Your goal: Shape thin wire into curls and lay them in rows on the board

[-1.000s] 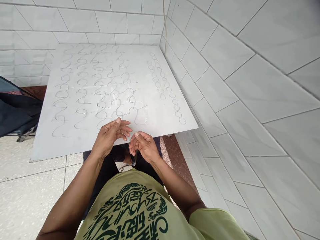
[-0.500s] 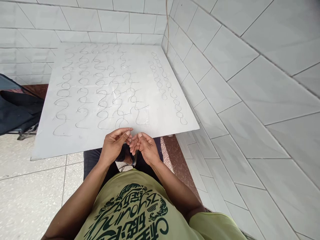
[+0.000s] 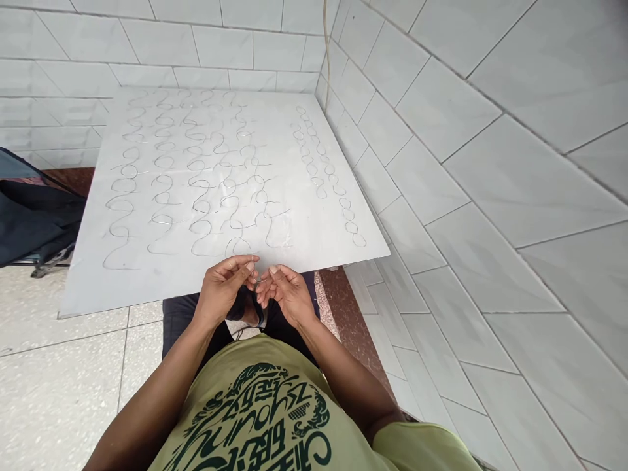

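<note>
My left hand (image 3: 219, 291) is closed in a pinch, thumb against forefinger, just off the near edge of the white board (image 3: 321, 245). It grips a thin wire (image 3: 253, 269), partly hidden by the fingers. Opposite it, my right hand (image 3: 292, 296) pinches at the same wire, with its fingers curled inward and the fingertips of both hands nearly touching. The wire's full shape is too fine to make out. Beyond the hands, rows of thin curved, S-like wires (image 3: 119, 226) lie across the board. Two lines of small linked-looking loops (image 3: 354, 228) run along its right side.
A white tiled wall (image 3: 441, 163) rises close on the right, and another tiled wall (image 3: 220, 42) stands behind the board. A pale cable (image 3: 326, 59) hangs in the corner. Dark fabric (image 3: 39, 222) is at the left. Below lies a speckled tile floor (image 3: 63, 373).
Both hands stay in nearly the same place, with only slight finger movement around the wire. The view has shifted a little.
</note>
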A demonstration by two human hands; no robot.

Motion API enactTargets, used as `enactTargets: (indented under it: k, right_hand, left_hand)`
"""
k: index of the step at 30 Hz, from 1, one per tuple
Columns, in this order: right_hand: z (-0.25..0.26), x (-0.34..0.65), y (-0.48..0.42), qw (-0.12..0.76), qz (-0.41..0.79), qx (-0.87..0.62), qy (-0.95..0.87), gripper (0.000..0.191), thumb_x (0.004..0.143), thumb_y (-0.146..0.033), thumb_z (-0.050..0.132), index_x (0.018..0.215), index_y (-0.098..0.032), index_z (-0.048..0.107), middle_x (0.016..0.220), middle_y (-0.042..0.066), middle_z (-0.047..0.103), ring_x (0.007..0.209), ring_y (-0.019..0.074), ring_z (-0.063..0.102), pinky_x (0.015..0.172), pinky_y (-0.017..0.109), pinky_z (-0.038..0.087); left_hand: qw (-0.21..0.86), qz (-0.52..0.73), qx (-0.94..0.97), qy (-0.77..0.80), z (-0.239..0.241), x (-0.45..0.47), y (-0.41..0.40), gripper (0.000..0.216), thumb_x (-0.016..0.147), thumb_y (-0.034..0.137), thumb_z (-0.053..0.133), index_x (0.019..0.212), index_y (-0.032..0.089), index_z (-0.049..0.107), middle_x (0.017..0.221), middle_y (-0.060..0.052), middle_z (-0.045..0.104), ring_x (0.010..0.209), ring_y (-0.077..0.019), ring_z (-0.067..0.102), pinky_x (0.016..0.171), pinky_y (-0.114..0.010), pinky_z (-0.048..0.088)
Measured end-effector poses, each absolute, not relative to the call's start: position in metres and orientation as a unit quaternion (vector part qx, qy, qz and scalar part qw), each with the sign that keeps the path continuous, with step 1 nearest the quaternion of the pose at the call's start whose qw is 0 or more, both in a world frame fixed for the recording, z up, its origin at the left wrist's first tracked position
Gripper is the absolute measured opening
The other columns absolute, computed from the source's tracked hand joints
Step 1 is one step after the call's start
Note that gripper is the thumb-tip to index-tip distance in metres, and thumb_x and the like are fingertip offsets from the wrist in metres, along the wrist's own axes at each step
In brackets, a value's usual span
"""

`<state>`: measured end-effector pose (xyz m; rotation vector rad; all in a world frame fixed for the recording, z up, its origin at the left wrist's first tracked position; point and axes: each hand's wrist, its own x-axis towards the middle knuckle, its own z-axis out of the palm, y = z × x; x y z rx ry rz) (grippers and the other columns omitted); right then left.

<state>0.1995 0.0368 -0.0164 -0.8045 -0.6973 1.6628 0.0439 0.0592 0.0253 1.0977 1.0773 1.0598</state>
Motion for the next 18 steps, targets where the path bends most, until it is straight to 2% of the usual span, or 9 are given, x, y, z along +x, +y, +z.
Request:
enactTargets:
  k: [7, 13, 15, 18]
  right_hand:
    - [-0.016, 0.2, 0.035, 0.564, 0.68, -0.351, -0.309, 0.037, 0.095, -0.052, 0.068, 0.083, -0.017, 0.067, 0.066, 0.004, 0.072, 0.047, 0.014, 0.065, 0.042, 0.022, 0.049]
    - [-0.013, 0.202, 0.036, 0.557, 0.683, -0.335, -0.332, 0.035, 0.098, -0.048, 0.065, 0.084, -0.017, 0.069, 0.065, 0.004, 0.072, 0.046, 0.0138, 0.063, 0.042, 0.022, 0.047]
    - [-0.012, 0.202, 0.037, 0.558, 0.68, -0.338, -0.334, 0.034, 0.098, -0.048, 0.065, 0.085, -0.017, 0.069, 0.065, 0.004, 0.072, 0.046, 0.0138, 0.063, 0.043, 0.022, 0.048]
    - [-0.011, 0.203, 0.037, 0.562, 0.679, -0.34, -0.328, 0.034, 0.098, -0.048, 0.065, 0.085, -0.017, 0.069, 0.065, 0.004, 0.072, 0.048, 0.0138, 0.063, 0.043, 0.022, 0.048]
  left_hand:
    - [0.61, 0.452, 0.455, 0.465, 0.029, 0.043, 0.061, 0.028, 0.086, 0.039, 0.078, 0.103, 0.016, 0.079, 0.079, -0.003, 0.071, 0.067, -0.0126, 0.061, 0.065, -0.026, 0.051]
    - [0.643, 0.449, 0.423, 0.455, 0.032, 0.041, 0.063, 0.029, 0.084, 0.039, 0.08, 0.099, 0.015, 0.078, 0.079, -0.004, 0.071, 0.065, -0.0119, 0.061, 0.063, -0.025, 0.05]
    - [0.649, 0.446, 0.421, 0.451, 0.035, 0.041, 0.063, 0.032, 0.083, 0.04, 0.08, 0.102, 0.015, 0.077, 0.077, -0.004, 0.071, 0.065, -0.0121, 0.061, 0.063, -0.025, 0.05]
    - [0.642, 0.457, 0.418, 0.452, 0.041, 0.041, 0.064, 0.044, 0.084, 0.042, 0.08, 0.118, 0.016, 0.07, 0.084, -0.005, 0.072, 0.069, -0.0142, 0.064, 0.064, -0.027, 0.052]
